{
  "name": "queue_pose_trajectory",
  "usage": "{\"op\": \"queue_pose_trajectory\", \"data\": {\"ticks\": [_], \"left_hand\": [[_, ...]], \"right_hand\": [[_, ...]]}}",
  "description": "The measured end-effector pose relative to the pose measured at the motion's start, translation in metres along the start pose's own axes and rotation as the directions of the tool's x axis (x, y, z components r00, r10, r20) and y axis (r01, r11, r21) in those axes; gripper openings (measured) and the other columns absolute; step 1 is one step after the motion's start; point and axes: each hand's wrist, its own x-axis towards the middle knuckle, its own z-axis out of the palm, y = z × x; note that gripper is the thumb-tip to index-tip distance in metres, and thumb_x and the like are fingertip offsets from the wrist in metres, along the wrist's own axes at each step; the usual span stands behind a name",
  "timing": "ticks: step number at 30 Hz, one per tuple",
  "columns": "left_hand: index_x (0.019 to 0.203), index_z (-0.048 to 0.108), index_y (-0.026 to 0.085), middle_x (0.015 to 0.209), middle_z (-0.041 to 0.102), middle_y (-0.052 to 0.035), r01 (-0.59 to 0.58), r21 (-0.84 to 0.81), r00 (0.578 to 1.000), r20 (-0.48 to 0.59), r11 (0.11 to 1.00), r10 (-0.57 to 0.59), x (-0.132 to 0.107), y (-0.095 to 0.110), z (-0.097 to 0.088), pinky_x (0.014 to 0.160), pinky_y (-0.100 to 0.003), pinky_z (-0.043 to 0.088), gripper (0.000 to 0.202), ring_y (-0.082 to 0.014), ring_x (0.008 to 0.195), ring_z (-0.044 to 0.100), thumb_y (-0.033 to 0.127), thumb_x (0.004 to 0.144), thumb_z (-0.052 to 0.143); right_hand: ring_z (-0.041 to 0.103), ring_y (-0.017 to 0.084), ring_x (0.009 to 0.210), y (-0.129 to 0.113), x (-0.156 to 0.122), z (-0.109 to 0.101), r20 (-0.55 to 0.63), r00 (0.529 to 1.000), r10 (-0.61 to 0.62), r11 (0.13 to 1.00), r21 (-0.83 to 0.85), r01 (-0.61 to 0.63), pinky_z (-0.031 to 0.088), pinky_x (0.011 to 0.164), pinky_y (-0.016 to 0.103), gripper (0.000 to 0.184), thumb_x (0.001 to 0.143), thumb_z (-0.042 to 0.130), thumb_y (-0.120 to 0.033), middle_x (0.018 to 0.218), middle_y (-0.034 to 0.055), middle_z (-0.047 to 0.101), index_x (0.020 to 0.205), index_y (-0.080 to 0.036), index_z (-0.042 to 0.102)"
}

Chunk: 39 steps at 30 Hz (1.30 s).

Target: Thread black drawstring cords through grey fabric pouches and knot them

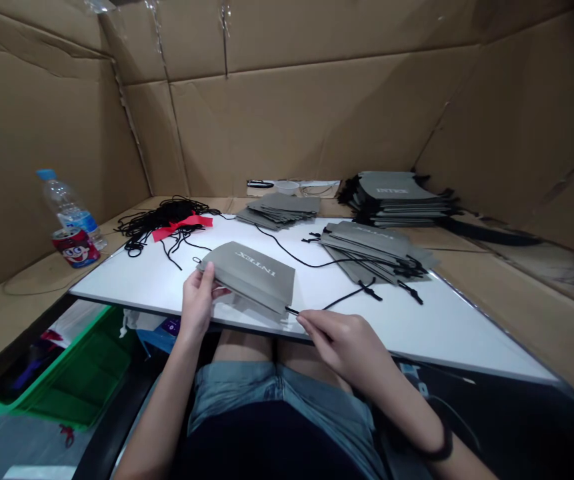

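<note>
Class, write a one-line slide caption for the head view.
Left hand steadies a grey pouch on the white board while the right hand pinches a black cord.

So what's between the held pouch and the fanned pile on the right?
Head view: loose black cords lying on the white board.

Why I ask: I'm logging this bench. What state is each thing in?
left hand, shut on grey pouch
right hand, pinching black cord
grey pouch, lying logo up
black cord, slack across white board
water bottle, upright, capped
red can, upright
cord bundle, tangled
pouch stack, neat, flat
</note>
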Motion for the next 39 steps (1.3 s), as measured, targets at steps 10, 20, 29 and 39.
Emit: {"op": "queue_pose_trajectory", "data": {"ticks": [10, 20, 29, 39], "left_hand": [[0.067, 0.06, 0.01, 0.06, 0.065, -0.0031, 0.129, -0.002, 0.991, 0.021, 0.992, -0.129, -0.008, -0.006, 0.015, 0.055, -0.023, 0.055, 0.051, -0.0125, 0.056, 0.064, 0.058, 0.059, 0.076], [0.056, 0.054, 0.013, 0.049, 0.06, -0.0016, 0.129, 0.086, 0.99, 0.044, 0.988, -0.134, -0.018, -0.01, 0.028, 0.053, -0.026, 0.057, 0.048, -0.0141, 0.048, 0.063, 0.056, 0.061, 0.075], [0.057, 0.055, 0.012, 0.05, 0.062, -0.003, 0.124, 0.076, 0.989, 0.068, 0.989, -0.129, -0.019, -0.014, 0.032, 0.052, -0.026, 0.057, 0.05, -0.0152, 0.049, 0.064, 0.058, 0.059, 0.076], [0.059, 0.053, 0.013, 0.051, 0.062, -0.0011, 0.068, 0.008, 0.995, -0.071, 0.998, -0.067, -0.006, -0.008, 0.018, 0.052, -0.023, 0.055, 0.047, -0.0128, 0.049, 0.064, 0.055, 0.064, 0.074]], "right_hand": [[0.065, 0.015, 0.061, 0.001, -0.003, 0.007, 0.064, 0.997, 0.041, 0.997, -0.062, -0.037, 0.039, 0.057, 0.024, 0.024, 0.093, 0.043, -0.02, 0.071, 0.0033, 0.071, 0.082, -0.019, 0.065], [0.06, 0.014, 0.055, 0.006, -0.001, 0.009, 0.064, 0.996, 0.056, 0.997, -0.047, -0.053, 0.035, 0.054, 0.023, 0.028, 0.094, 0.041, -0.022, 0.064, 0.0036, 0.067, 0.081, -0.018, 0.066], [0.061, 0.014, 0.058, 0.012, 0.0, 0.007, 0.118, 0.987, 0.106, 0.993, 0.031, -0.11, 0.034, 0.056, 0.023, 0.033, 0.096, 0.039, -0.029, 0.065, 0.0041, 0.066, 0.08, -0.018, 0.066], [0.049, 0.012, 0.043, 0.018, 0.001, -0.01, -0.009, 0.989, 0.147, 0.957, -0.251, -0.145, 0.021, 0.05, 0.027, 0.051, 0.096, 0.036, -0.044, 0.047, 0.0025, 0.057, 0.056, -0.019, 0.056]]}}
